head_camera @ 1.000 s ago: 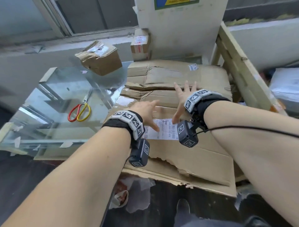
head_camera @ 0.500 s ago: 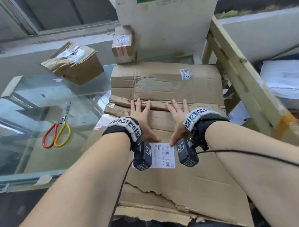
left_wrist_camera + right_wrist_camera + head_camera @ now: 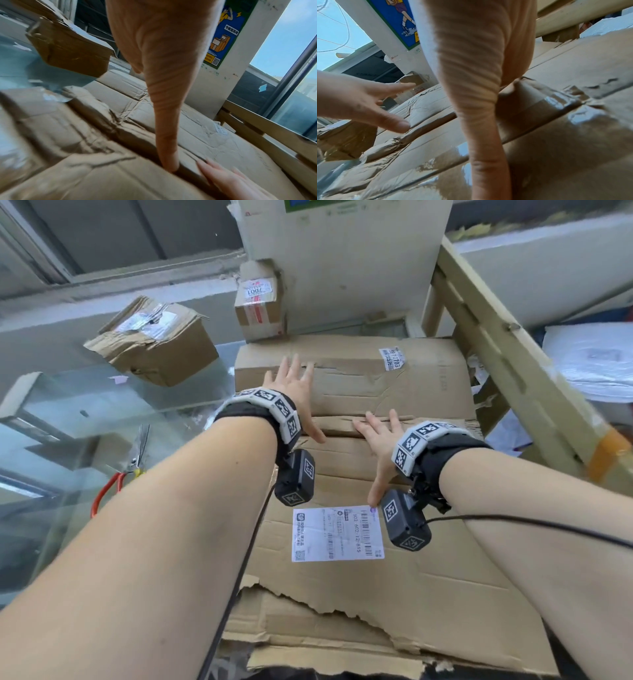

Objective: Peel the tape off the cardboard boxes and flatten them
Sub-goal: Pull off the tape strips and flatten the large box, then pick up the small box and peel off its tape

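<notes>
Head view: the flattened cardboard (image 3: 394,573) lies on the surface, long axis running away from the person. The left hand (image 3: 294,392) and right hand (image 3: 378,441) press it, fingers straight and spread. Left wrist view: the thumb (image 3: 169,159) touches a crease. Right wrist view: glossy tape (image 3: 539,106) crosses the cardboard

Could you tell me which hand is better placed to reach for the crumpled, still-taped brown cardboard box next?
Probably the left. The left hand lies open on the flattened brown cardboard sheets, on the side of the crumpled taped cardboard box. The right hand presses the fold farther right.
</notes>
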Demonstrator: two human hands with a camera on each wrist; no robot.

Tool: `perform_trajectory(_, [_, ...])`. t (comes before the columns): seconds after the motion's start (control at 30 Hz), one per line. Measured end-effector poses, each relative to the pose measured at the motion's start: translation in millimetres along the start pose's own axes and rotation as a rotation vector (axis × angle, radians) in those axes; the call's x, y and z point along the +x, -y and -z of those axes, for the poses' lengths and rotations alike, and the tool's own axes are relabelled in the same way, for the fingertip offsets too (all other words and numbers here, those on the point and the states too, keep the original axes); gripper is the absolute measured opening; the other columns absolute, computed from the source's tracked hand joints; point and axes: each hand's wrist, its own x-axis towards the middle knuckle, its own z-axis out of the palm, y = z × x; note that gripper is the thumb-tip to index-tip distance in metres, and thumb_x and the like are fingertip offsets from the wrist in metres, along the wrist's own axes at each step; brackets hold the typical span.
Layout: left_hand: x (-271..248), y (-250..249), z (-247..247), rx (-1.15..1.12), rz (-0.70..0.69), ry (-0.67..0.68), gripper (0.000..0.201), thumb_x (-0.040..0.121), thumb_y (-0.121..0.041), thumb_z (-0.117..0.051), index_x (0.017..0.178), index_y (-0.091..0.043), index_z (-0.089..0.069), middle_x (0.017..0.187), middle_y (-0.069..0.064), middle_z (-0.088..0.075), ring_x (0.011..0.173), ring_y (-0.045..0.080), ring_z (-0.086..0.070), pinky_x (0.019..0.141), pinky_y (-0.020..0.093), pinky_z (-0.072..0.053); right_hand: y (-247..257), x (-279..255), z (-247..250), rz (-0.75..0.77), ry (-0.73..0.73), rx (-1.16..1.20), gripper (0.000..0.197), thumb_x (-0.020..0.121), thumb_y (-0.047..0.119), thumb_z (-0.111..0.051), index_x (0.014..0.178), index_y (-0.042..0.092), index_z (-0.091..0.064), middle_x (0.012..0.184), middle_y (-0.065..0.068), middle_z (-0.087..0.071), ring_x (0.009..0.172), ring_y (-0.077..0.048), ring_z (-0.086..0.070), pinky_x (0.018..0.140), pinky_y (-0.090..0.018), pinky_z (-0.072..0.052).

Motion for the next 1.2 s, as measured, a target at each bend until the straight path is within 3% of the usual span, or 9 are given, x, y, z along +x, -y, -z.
perform_trajectory(0.17, [24.4, 9.1, -15.7, -0.128, 0.043, 0.100, 0.153, 0.046, -0.075, -0.078, 0.153, -0.013, 0.013, 0.160, 0.008, 0.017, 0.148, 0.026, 0.014, 0.121, 0.047, -0.004, 1.0, -1.8, 5.0, -0.033, 0.082, -0.115, 0.156, 0.035, 0.059, -0.088, 0.148, 0.035, 0.016, 0.155, 0.009, 0.026, 0.140, -0.034, 0.030, 0.108, -0.066, 0.005])
perform_trajectory(0.3, [31.7, 7.7, -34.4, -0.156, 0.044, 0.130, 0.143, 0.052, -0.075, -0.075, 0.153, -0.008, 0.000, 0.161, 0.010, -0.001, 0.148, 0.027, -0.002, 0.119, 0.043, -0.010, -6.5, 2.5, 5.3, 0.011, 0.092, -0.110, 0.156, 0.033, 0.060, -0.088, 0.146, 0.040, 0.019, 0.154, 0.012, 0.027, 0.139, -0.031, 0.032, 0.109, -0.066, 0.012])
perform_trajectory(0.5, [21.1, 5.3, -42.9, -0.242, 0.125, 0.069, 0.136, 0.052, -0.074, -0.076, 0.151, -0.007, -0.010, 0.158, 0.012, -0.012, 0.146, 0.028, -0.012, 0.116, 0.041, -0.018, -0.1, 10.3, 18.2, 0.029, 0.121, -0.197, 0.155, 0.033, 0.058, -0.089, 0.146, 0.042, 0.016, 0.156, 0.012, 0.022, 0.142, -0.033, 0.024, 0.108, -0.065, 0.005])
perform_trajectory(0.57, [11.4, 5.6, -37.8, -0.314, 0.153, 0.094, 0.120, 0.060, -0.067, -0.077, 0.148, -0.009, -0.019, 0.154, 0.012, -0.023, 0.142, 0.028, -0.023, 0.112, 0.041, -0.026, 1.4, 10.8, 27.1, 0.037, 0.109, -0.190, 0.143, 0.045, 0.049, -0.090, 0.149, 0.040, 0.008, 0.159, 0.009, 0.013, 0.145, -0.034, 0.013, 0.113, -0.059, 0.000])
perform_trajectory(0.63, [-2.7, 9.6, -30.1, -0.407, 0.184, 0.102, 0.103, 0.071, -0.058, -0.075, 0.148, -0.010, -0.024, 0.150, 0.012, -0.034, 0.137, 0.028, -0.035, 0.108, 0.039, -0.034, 6.9, 10.5, 45.9, 0.073, 0.116, -0.158, 0.114, 0.068, 0.032, -0.083, 0.152, 0.031, -0.006, 0.160, -0.003, -0.004, 0.146, -0.034, -0.006, 0.116, -0.048, -0.011])
perform_trajectory(0.77, [-30.2, 26.0, -18.1, -0.489, 0.230, 0.043, 0.087, 0.082, -0.048, -0.070, 0.149, -0.013, -0.028, 0.148, 0.010, -0.042, 0.133, 0.027, -0.043, 0.105, 0.035, -0.037, 38.7, 7.9, 78.9, 0.041, 0.115, -0.092, 0.064, 0.091, 0.020, -0.061, 0.146, 0.007, -0.031, 0.148, -0.014, -0.037, 0.134, -0.029, -0.039, 0.108, -0.033, -0.032])
perform_trajectory(0.93, [-55.7, 59.4, 8.1, -0.510, 0.270, -0.031, 0.083, 0.083, -0.047, -0.069, 0.149, -0.015, -0.029, 0.149, 0.008, -0.042, 0.134, 0.025, -0.042, 0.107, 0.034, -0.037, 78.6, 0.9, 102.5, 0.114, 0.074, -0.039, 0.096, 0.076, 0.042, -0.075, 0.151, 0.015, -0.020, 0.155, -0.004, -0.027, 0.139, -0.024, -0.031, 0.111, -0.034, -0.028])
perform_trajectory(1.1, [-58.0, 103.3, 21.5, -0.554, 0.289, -0.065, 0.086, 0.084, -0.046, -0.070, 0.150, -0.014, -0.026, 0.152, 0.007, -0.037, 0.136, 0.024, -0.040, 0.108, 0.035, -0.037, 121.3, 22.2, 108.6, 0.108, -0.118, 0.041, 0.086, 0.080, 0.042, -0.072, 0.147, 0.012, -0.027, 0.148, -0.010, -0.039, 0.133, -0.026, -0.039, 0.108, -0.036, -0.034])
perform_trajectory(1.2, [-48.7, 126.7, 22.3, -0.585, 0.260, -0.050, 0.086, 0.084, -0.047, -0.068, 0.150, -0.011, -0.027, 0.152, 0.007, -0.037, 0.134, 0.023, -0.042, 0.103, 0.032, -0.039, 140.7, 41.8, 114.5, 0.076, -0.209, 0.099, 0.090, 0.081, 0.041, -0.070, 0.150, 0.012, -0.019, 0.148, -0.012, -0.038, 0.133, -0.029, -0.040, 0.108, -0.038, -0.035])
